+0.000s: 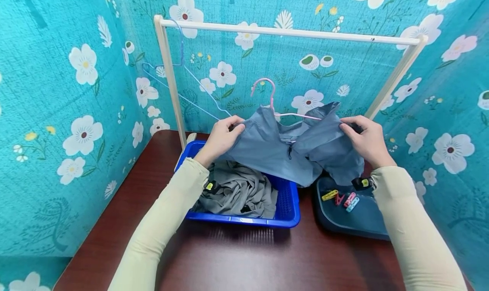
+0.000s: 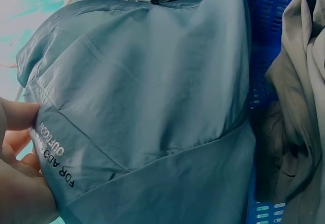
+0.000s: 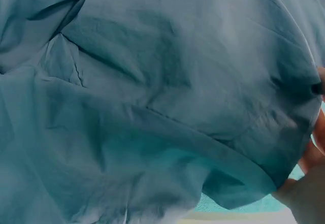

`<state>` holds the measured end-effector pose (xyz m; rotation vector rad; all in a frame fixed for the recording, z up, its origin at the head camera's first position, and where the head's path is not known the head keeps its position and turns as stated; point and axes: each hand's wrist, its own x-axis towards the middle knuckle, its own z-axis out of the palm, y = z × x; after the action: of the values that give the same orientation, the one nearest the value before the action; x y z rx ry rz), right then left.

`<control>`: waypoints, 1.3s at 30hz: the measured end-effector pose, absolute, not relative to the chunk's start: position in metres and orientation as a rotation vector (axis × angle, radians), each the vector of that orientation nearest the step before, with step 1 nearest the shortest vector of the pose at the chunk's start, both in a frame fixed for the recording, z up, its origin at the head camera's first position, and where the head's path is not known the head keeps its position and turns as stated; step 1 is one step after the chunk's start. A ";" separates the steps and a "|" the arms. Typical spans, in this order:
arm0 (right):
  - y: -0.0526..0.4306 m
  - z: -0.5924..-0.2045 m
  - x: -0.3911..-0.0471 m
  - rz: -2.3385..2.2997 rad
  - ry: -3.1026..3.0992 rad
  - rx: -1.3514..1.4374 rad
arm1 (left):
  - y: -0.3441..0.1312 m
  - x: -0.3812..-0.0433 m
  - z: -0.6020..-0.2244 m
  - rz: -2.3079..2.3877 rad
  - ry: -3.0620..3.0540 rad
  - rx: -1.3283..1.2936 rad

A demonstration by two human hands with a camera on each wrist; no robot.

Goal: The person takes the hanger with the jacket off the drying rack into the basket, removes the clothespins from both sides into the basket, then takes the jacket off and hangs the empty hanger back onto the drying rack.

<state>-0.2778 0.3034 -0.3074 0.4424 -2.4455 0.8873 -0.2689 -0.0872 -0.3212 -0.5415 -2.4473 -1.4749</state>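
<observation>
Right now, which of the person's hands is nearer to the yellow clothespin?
Right: the right hand pinches the gray-blue garment above and right of the yellow clothespin in the head view; the left hand pinches the garment's opposite side, farther left, near the blue basket.

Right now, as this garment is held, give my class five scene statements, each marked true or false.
1. The left hand and right hand both hold the grey-blue garment. True.
2. The pink hanger is hooked over the top bar. False: it is below the bar, unhooked.
3. Crumpled grey fabric lies in the blue basket. True.
4. The clothespins lie in the basket. False: they lie in the dark tray.
5. Lettering shows on the garment in the left wrist view. True.
</observation>
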 end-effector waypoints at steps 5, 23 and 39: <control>0.305 -0.309 -0.275 0.960 -2.488 0.369 | -0.084 -0.271 -0.321 -1.460 -2.460 -0.576; 0.329 -0.322 -0.277 1.052 -2.484 0.333 | -0.079 -0.275 -0.316 -1.376 -2.421 -0.661; 0.350 -0.326 -0.270 0.879 -2.663 0.212 | -0.082 -0.276 -0.322 -1.380 -2.375 -0.651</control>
<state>-0.2700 0.3504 -0.3260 0.2123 -2.6628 0.8787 -0.2763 -0.0824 -0.3217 -0.6515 -2.3752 -1.3800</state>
